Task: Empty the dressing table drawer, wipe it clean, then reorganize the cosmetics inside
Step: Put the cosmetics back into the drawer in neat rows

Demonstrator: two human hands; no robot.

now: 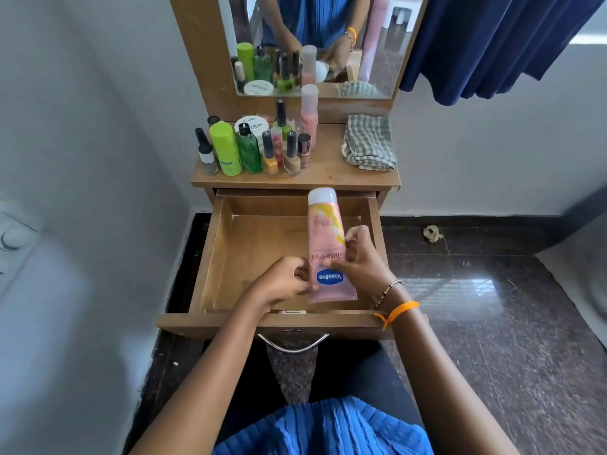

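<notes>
Both hands grasp a pink tube (328, 254) over the pulled-out drawer (210, 257): the left hand (282, 282) pinches its left edge near the crimped end, and the right hand (359, 257) wraps the right side, thumb across the front. The tube's crimped end points toward the person and its white cap away. Read upside down, its blue oval says "Vaseline" and the text above it "Gluta-Hya". The right wrist wears an orange band (395, 313) and a beaded bracelet (387, 290).

Beneath the hands the drawer's wooden floor shows bare; a curved metal handle (292, 344) hangs from its front, nearer than the hands.

Beyond the hands, on the bench (328, 172), cosmetics stand clustered to the left: a lime-green can (226, 149), a green transparent bottle (249, 149), several nail polish bottles (269, 154), a round white jar (254, 126) with "POLISH" legible, and a tall pink bottle (309, 116) behind. Right of these, well apart, lies a folded checked cloth (369, 142).

Farthest off, the mirror (377, 70) reflects the bottles and the person's arms.
</notes>
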